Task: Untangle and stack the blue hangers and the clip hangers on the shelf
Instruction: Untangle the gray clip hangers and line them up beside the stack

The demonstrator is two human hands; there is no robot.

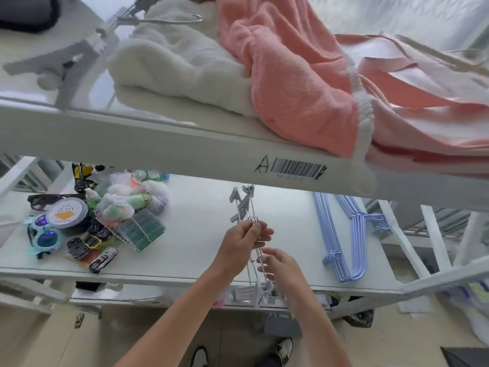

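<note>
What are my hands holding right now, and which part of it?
Both hands hold the bundle of clip hangers. The left hand pinches the hooks at the middle; the right hand grips the wire bars lower down. The blue hangers lie untouched on the shelf.

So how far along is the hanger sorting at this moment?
Done, it seems: the blue hangers lie nested in one stack on the shelf, right of the hands. In hand: the clip hangers, a metal bunch held above the shelf, the left hand gripping the hooks, the right hand on the wires lower down. Left: setting that bunch down stacked; whether it is fully untangled is unclear.
</note>
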